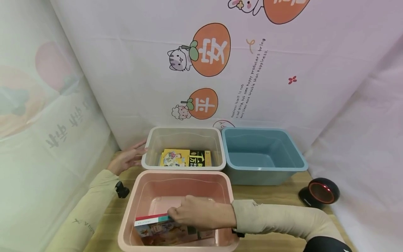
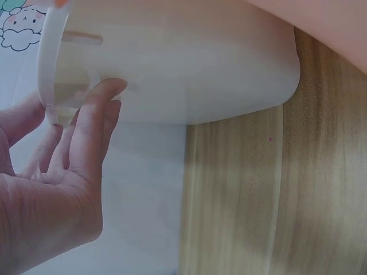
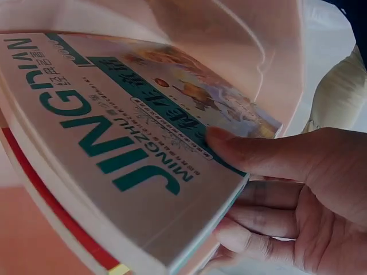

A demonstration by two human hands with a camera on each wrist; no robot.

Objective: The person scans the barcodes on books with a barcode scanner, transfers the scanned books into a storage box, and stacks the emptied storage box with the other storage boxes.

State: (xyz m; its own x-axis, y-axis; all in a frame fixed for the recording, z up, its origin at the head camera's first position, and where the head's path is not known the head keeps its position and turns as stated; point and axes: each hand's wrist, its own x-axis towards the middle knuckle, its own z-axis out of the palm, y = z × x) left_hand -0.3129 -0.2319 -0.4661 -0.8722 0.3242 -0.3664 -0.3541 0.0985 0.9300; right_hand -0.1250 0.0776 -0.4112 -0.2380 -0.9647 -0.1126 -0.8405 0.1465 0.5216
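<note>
JING paperback (image 3: 132,132) with teal lettering and an illustrated cover, tilted inside the pink bin (image 1: 177,249). Grasped near one corner by the right hand (image 1: 201,212), with thumb pressed on the cover and fingers on the far side. Extending left of and below the knuckles in the head view, down into the bin. Directly behind it, a red-edged book (image 3: 57,206), leaning the same way; cannot tell whether caught in the same pinch.

At the cream bin (image 1: 182,168), left hand (image 1: 127,159) with fingers touching the rim and outer wall on the left side; cannot tell whether clasping or merely resting there.

Within the cream bin, yellow-and-black books (image 1: 176,159) with Chinese characters, lying at the bottom, partly hidden by the front rim. Just beside it on the right, a blue bin (image 1: 267,168), inner walls and floor in view. Nearest to the body, the pink bin, just in front of the cream one. Beneath all three, a wood-grain table (image 1: 261,196); near its right edge, a black rounded device (image 1: 319,192) with a red ring.
</note>
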